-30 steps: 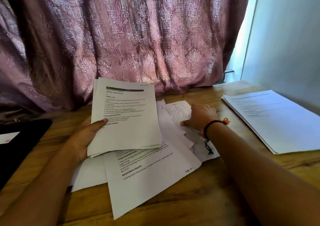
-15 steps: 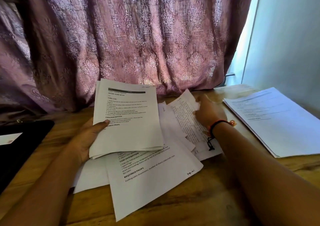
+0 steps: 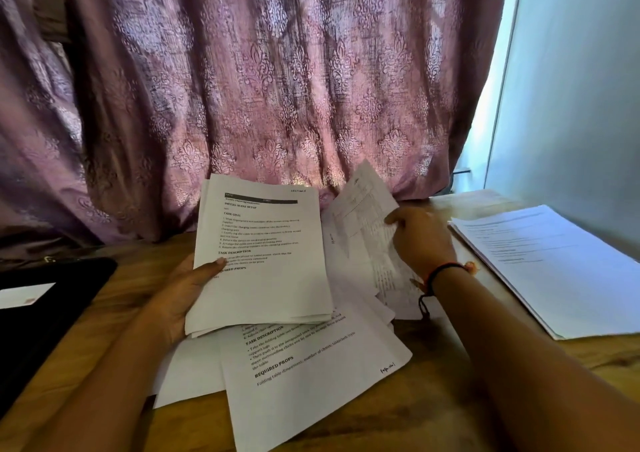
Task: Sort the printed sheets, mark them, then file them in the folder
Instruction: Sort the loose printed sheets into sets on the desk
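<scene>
Leftmost on the desk (image 3: 121,289) lay a black folder (image 3: 41,316); next, the left hand (image 3: 180,296) gripped an upright stack of sheets (image 3: 266,264). Right of it, the right hand (image 3: 420,244), with its fingers (image 3: 393,218), pinched one loose sheet (image 3: 360,206), long edge tilted up, above scattered pages (image 3: 311,382); a tidy pile (image 3: 561,271) lay farther right, curtain (image 3: 277,88) behind

Curtain (image 3: 277,88) is seen in dusty mauve-pink, woven w/ a paler damask floral motif repeated throughout. Table (image 3: 433,399) is shown as warm brown wood w/ darker grain streaks. Held stack (image 3: 263,278) is white, printed in black, w/ one black header bar (image 3: 261,201). Lifted sheet (image 3: 363,209) is white w/ blurred grey-black text. Front sheet (image 3: 311,392) is white w/ bold black headings. Right stack (image 3: 554,278) is white, tinted bluish. Folder (image 3: 41,320) is black, w/ a white label (image 3: 24,294). Wrist cord (image 3: 443,270) is black, w/ an orange bead (image 3: 469,266). Wall (image 3: 571,88) is pale blue-grey.
</scene>
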